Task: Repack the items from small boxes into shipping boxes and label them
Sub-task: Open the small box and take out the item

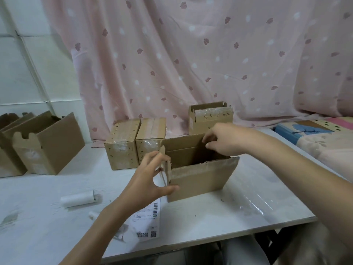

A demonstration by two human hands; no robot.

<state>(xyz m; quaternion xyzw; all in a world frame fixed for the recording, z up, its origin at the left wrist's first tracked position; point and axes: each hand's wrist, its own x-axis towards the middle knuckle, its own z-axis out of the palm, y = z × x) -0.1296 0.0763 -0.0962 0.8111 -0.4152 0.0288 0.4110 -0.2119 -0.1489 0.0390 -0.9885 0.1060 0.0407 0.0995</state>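
Two hands work on one open shipping box [198, 180] that stands near the middle of the white worktop [210, 217]. At the far left of the worktop sit open cardboard boxes [47, 146], and nearer the front lies a roll of white labels [79, 200]. The left hand [150, 180] is spread wide at the box's left end: its thumb presses the front wall near the bottom corner, and its fingers reach up to the scalloped side flap [165, 165], touching it rather than closing round it. Under that wrist lies a printed shipping label [148, 219]. Behind the open box stand two taped small boxes [133, 142] side by side, and a further box [210, 117] stuffed with bubble wrap. The right hand [219, 139] hangs over the box's back right corner, fingers curled, pinching the edge of the rear flap [183, 143] between thumb and fingertips. At the far right a bed [324, 142] adjoins the worktop
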